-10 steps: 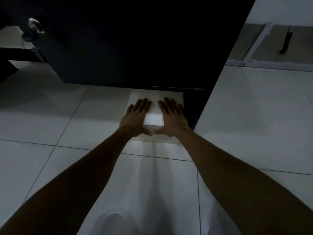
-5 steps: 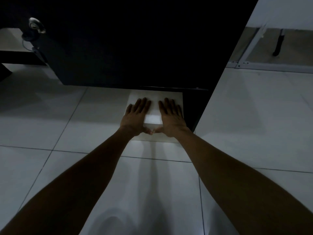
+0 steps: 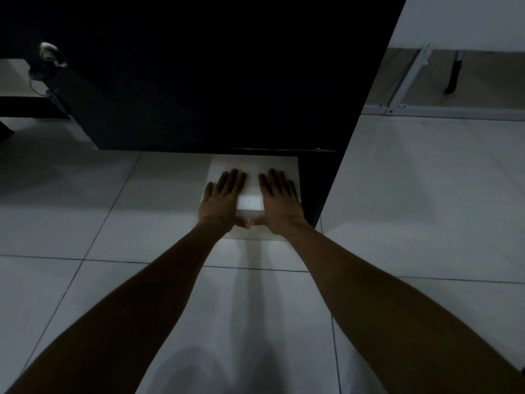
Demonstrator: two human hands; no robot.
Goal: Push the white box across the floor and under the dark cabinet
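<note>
While flat on the white box (image 3: 252, 166), both hands.

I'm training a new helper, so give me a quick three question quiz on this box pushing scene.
1. True or false: both hands lie flat on top of the white box.
2. Which side of the box is the cabinet's dark side panel: A the person's left, B the person's right?
3. Fill in: the box's far edge meets the bottom of the dark ____.

Key: 1 true, left hand and right hand, fingers spread. 2 B. 3 cabinet.
</note>
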